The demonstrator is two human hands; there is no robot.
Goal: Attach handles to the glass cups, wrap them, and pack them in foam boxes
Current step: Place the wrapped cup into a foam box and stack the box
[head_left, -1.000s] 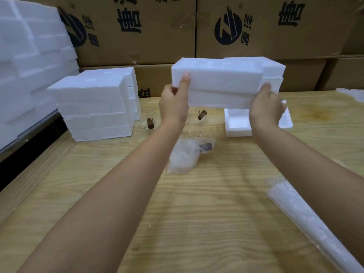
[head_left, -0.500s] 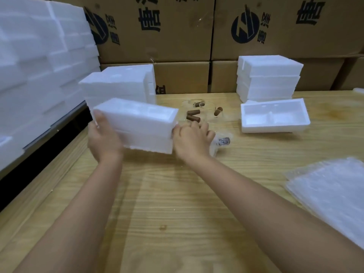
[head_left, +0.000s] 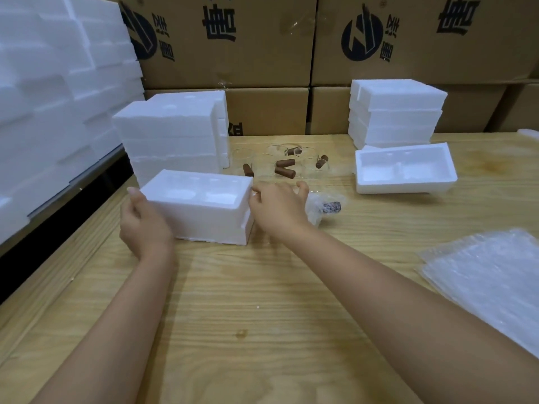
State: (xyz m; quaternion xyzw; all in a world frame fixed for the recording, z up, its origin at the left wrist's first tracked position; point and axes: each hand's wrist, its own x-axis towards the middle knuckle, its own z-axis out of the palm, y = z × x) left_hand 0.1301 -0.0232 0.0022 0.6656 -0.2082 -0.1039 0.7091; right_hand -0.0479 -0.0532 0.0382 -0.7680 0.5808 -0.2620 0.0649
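A closed white foam box (head_left: pixel 201 205) rests on the wooden table in front of the left foam stack. My left hand (head_left: pixel 143 225) holds its left end, thumb up against the top corner. At the box's right end, my right hand (head_left: pixel 277 208) touches it with loosely curled fingers and the thumb spread away. Behind the box stand several clear glass cups (head_left: pixel 274 153) with brown handles (head_left: pixel 285 172) lying among them. A cup wrapped in bubble wrap (head_left: pixel 323 208) lies just right of my right hand.
An open foam tray (head_left: pixel 405 170) sits at right in front of a foam stack (head_left: pixel 393 112). Another foam stack (head_left: pixel 169 135) stands behind the box. Bubble-wrap sheets (head_left: pixel 490 275) lie near right. A foam wall (head_left: pixel 43 97) lines the left; cardboard cartons (head_left: pixel 233 39) fill the back.
Both hands carried the closed foam box from chest height down and to the left, and it now rests on the table. My right hand's grip has loosened.
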